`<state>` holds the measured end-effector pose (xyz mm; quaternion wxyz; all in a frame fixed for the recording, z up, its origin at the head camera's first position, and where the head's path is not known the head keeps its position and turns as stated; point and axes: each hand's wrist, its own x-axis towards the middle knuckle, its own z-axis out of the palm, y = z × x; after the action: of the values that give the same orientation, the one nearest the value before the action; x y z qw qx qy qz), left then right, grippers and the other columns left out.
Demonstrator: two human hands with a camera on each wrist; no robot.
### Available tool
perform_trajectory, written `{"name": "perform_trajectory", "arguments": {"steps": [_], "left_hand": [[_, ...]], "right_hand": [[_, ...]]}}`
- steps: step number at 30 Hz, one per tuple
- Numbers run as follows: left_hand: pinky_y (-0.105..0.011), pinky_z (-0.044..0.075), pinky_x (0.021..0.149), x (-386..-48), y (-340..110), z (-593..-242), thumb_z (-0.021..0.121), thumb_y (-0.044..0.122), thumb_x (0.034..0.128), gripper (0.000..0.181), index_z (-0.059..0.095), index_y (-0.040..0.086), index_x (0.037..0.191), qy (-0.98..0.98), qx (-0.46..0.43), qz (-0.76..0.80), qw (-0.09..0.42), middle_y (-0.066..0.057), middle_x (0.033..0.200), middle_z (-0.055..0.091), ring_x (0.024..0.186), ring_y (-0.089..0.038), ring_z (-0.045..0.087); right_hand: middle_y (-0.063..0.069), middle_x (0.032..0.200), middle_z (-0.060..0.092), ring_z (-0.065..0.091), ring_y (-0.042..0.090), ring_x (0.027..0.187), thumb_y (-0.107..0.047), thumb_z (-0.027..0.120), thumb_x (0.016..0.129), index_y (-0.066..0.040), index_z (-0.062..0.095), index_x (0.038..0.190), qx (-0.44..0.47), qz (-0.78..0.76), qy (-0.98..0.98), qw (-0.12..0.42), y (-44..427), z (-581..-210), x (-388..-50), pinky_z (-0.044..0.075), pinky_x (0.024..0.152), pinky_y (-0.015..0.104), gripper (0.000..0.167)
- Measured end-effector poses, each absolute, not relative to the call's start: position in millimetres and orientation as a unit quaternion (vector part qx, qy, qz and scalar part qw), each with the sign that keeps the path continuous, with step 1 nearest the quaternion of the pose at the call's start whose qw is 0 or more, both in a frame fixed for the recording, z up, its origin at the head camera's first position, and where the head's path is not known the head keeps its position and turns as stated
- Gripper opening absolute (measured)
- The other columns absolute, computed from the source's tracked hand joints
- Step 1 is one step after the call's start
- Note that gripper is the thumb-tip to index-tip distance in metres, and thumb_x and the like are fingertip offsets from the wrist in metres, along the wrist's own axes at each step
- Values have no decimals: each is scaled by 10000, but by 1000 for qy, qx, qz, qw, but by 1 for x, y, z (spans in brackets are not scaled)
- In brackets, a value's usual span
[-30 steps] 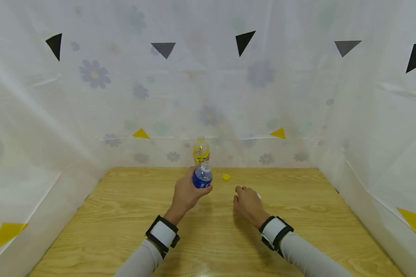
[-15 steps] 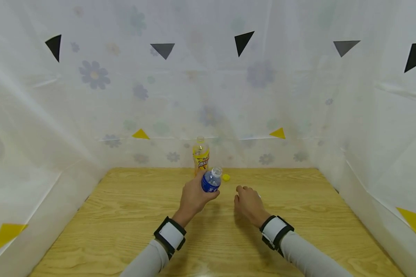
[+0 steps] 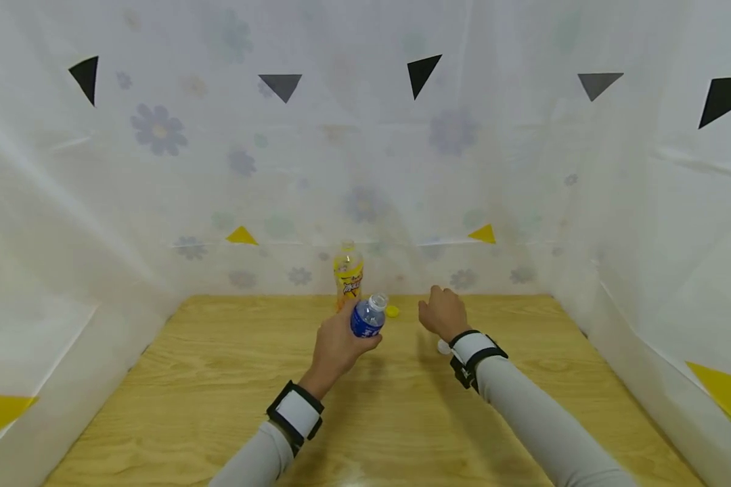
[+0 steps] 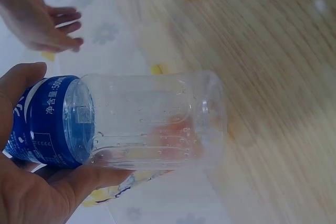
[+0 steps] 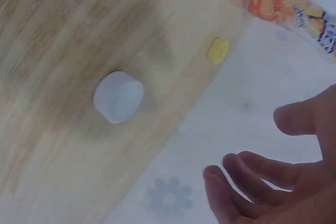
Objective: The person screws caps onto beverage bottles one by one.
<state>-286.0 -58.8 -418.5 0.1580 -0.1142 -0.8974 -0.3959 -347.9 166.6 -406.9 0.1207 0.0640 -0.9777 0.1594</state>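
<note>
My left hand (image 3: 338, 345) grips a clear plastic bottle (image 3: 367, 318) round its blue label. The bottle's neck shows no cap, and its transparent lower part (image 4: 152, 119) appears free of fingers in the left wrist view. Whether its base touches the table cannot be told. Raised above the table to the right, my right hand (image 3: 443, 314) holds nothing; its fingers (image 5: 252, 182) are loosely bent and apart. A white bottle cap (image 5: 118, 97) lies on the wood below it. Behind my left hand stands an uncapped bottle with a yellow and orange label (image 3: 348, 274).
A yellow cap (image 3: 392, 311) lies near the table's back edge, between the two hands. The wooden table (image 3: 219, 406) is enclosed by white flower-patterned sheeting (image 3: 365, 149) at the back and both sides.
My right hand has risen and moved forward, uncovering the white cap beneath. My left hand first shifted right with the blue-labelled bottle, then stayed nearly still.
</note>
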Motion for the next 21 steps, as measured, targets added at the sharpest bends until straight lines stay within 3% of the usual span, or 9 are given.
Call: {"name": "perform_trajectory", "arguments": {"steps": [3, 6, 9, 12, 18, 21], "left_hand": [[-471, 574, 869, -287, -60, -418, 902, 322, 752, 776, 547, 161, 1424, -898, -108, -396, 161, -125, 1241, 705, 1073, -292, 705], [-476, 573, 868, -286, -59, -418, 899, 325, 754, 773, 545, 163, 1422, -898, -105, -398, 155, -127, 1243, 703, 1074, -295, 704], [-473, 571, 871, -285, -57, -417, 892, 335, 760, 772, 539, 165, 1426, -899, -104, -399, 147, -124, 1250, 699, 1081, -292, 700], [-474, 571, 864, -285, -56, -417, 893, 321, 760, 766, 541, 160, 1420, -897, -106, -402, 147, -126, 1243, 700, 1075, -293, 699], [-474, 575, 846, -285, -54, -414, 891, 288, 761, 744, 549, 158, 1409, -893, -117, -407, 156, -128, 1228, 706, 1054, -295, 706], [-477, 575, 854, -285, -53, -413, 892, 286, 761, 741, 550, 155, 1405, -892, -118, -408, 158, -132, 1231, 705, 1060, -298, 705]], "right_hand": [[182, 705, 600, 606, 313, 628, -236, 575, 1010, 109, 622, 977, 47, 160, -983, 74, 168, -409, -350, 511, 597, 424, 350], [76, 563, 488, 516, 216, 526, -258, 654, 982, 81, 642, 782, 47, 139, -989, 12, 171, -414, -346, 475, 573, 369, 394], [22, 577, 540, 508, 178, 561, -212, 722, 931, 22, 685, 670, 48, 124, -990, -43, 175, -422, -342, 489, 625, 352, 353], [22, 632, 573, 472, 174, 602, -109, 680, 909, -32, 678, 632, 43, 124, -989, -74, 178, -429, -341, 447, 624, 325, 287], [-14, 536, 331, 270, 127, 516, 1, 547, 903, -126, 445, 522, 35, 153, -984, -80, 184, -435, -342, 266, 505, 266, 414], [-32, 514, 283, 225, 102, 493, 25, 516, 894, -150, 395, 507, 36, 156, -983, -84, 185, -435, -343, 232, 481, 243, 441]]}}
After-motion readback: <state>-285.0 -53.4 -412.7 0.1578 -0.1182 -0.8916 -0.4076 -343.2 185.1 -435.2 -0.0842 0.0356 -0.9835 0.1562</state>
